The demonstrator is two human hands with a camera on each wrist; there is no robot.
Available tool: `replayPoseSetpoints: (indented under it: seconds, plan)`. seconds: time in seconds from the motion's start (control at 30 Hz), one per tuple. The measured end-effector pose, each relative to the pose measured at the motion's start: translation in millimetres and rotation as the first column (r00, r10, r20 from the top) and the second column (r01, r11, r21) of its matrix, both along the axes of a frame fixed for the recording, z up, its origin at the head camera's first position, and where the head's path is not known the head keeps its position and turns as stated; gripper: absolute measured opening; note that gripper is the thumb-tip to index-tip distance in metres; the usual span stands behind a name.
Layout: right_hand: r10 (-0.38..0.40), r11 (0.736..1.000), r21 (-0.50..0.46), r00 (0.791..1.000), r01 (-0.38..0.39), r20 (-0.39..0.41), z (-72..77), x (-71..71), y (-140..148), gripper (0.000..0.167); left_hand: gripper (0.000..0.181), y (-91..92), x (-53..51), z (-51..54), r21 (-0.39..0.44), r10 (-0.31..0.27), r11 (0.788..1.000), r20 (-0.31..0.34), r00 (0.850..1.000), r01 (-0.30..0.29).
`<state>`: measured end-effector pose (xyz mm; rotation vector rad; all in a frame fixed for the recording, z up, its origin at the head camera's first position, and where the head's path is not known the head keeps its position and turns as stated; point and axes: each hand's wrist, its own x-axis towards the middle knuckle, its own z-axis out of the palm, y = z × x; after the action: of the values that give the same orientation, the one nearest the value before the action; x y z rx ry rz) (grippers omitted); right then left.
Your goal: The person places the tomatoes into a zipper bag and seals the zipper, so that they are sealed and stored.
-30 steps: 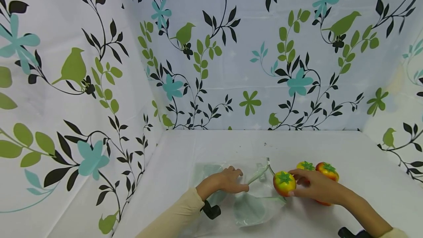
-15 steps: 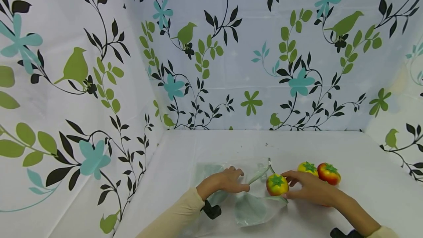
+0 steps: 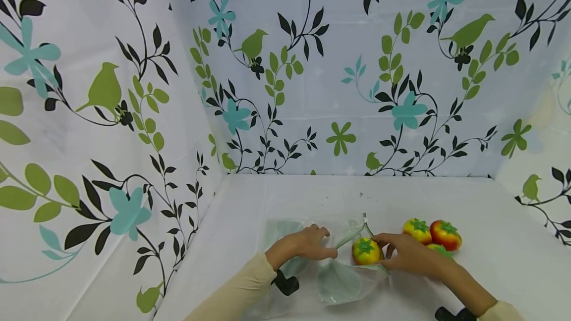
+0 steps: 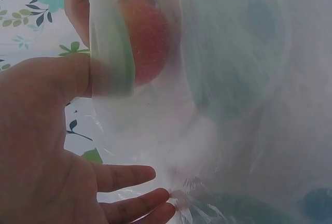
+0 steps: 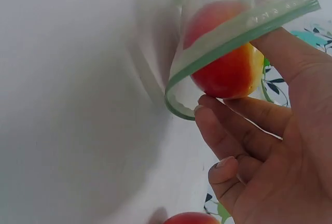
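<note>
A clear plastic zip bag point(image 3: 341, 284) with pale green patches lies on the table, its mouth to the right. My left hand point(image 3: 303, 243) pinches the upper edge of the bag's mouth; in the left wrist view the thumb point(image 4: 78, 76) presses on it and the other fingers spread apart. My right hand point(image 3: 410, 254) holds a red-and-yellow toy tomato point(image 3: 366, 250) with a green leafy top, between thumb and fingers. In the right wrist view the tomato point(image 5: 223, 76) is partly behind the bag's green zip rim point(image 5: 233, 45), within the mouth.
Several more toy tomatoes sit right of the right hand: a yellow one point(image 3: 417, 232), a red one point(image 3: 446, 235) and one partly hidden by the hand. White table point(image 3: 290, 194) reaches back to a patterned curtain point(image 3: 339, 88); another curtain hangs at left.
My right hand has moved left with the toy tomato, from the bag's mouth edge to inside it. More of the tomatoes behind the hand shows. The left hand stays put.
</note>
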<state>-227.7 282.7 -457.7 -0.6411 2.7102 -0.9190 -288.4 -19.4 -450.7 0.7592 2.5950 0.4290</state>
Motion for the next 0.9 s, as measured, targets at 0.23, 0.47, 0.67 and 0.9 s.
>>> replayPoseSetpoints:
  seconds: [0.23,0.47,0.67,0.9]
  plan:
    - [0.037,0.998,-0.042,0.999,-0.036,0.014,-8.8,-5.4,-8,0.059,0.069,-0.9,0.5,-0.5,-0.002,0.001,1.000,-0.008,1.000,-0.001]
    - [0.003,0.999,-0.045,1.000,-0.003,0.013,-8.4,-6.5,-19,0.069,0.073,-0.7,-1.5,-3.1,0.001,-0.001,1.000,-0.012,1.000,0.001]
    - [-0.021,0.997,-0.079,1.000,0.020,-0.013,-9.2,-4.9,-25,0.059,0.077,-1.7,-2.4,-5.2,0.026,0.005,1.000,-0.006,1.000,-0.005]
    - [-0.043,0.995,-0.092,0.999,0.043,0.009,-13.0,-4.9,-30,0.044,0.081,-4.6,1.1,-2.3,0.065,0.030,0.997,0.012,0.999,-0.031]
